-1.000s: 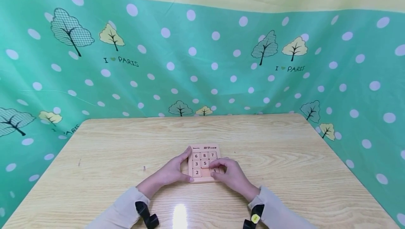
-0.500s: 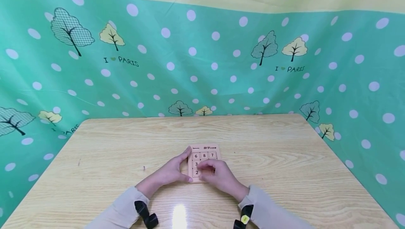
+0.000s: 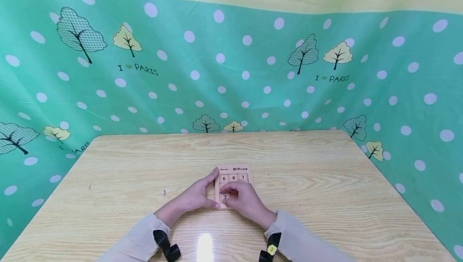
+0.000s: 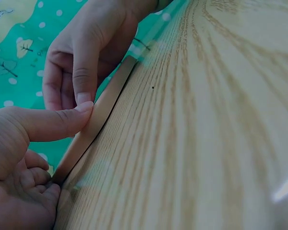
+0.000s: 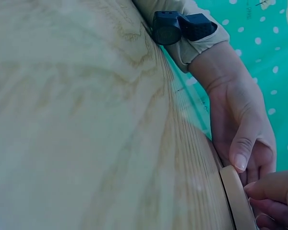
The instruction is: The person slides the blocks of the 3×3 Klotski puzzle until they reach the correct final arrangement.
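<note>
A light wooden number slide puzzle lies flat on the table in the head view, its 6, 8 and 7 tiles showing in the top row. My left hand grips the puzzle's left side, thumb at the lower left corner and a finger along the upper left edge. Over the lower rows is my right hand, its index finger and thumb curled about the number 2 tile. That hand hides most of the other tiles. In the left wrist view the right thumb comes down by the puzzle's near edge.
The wood-grain table extends on all sides of the puzzle. A green dotted cloth with printed trees hangs behind and beside it. Black wrist cameras are strapped on both sleeves.
My right hand has moved left across the puzzle, from the 1 tile at the lower right to the 2 tile at the lower left. My left hand has stayed in place.
</note>
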Tool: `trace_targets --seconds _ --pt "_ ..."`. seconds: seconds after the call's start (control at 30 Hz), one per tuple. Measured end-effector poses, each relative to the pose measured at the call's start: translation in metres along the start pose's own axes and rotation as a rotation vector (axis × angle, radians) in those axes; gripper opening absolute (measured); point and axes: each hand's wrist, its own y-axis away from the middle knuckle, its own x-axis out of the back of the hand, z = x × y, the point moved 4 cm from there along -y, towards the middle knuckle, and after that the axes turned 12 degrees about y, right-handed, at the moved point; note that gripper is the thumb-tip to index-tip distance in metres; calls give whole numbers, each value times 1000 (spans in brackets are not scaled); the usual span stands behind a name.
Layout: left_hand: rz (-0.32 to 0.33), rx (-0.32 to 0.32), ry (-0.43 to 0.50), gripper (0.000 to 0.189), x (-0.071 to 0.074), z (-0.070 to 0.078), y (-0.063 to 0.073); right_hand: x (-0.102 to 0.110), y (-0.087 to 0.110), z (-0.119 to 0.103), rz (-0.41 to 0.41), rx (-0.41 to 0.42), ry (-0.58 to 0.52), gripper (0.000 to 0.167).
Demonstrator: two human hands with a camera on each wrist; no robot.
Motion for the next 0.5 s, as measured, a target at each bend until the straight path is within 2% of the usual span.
trace_targets --seconds 0.5 --pt "-10 -4 20 106 -1 -1 0 -3 -1 -1 18 -15 38 22"
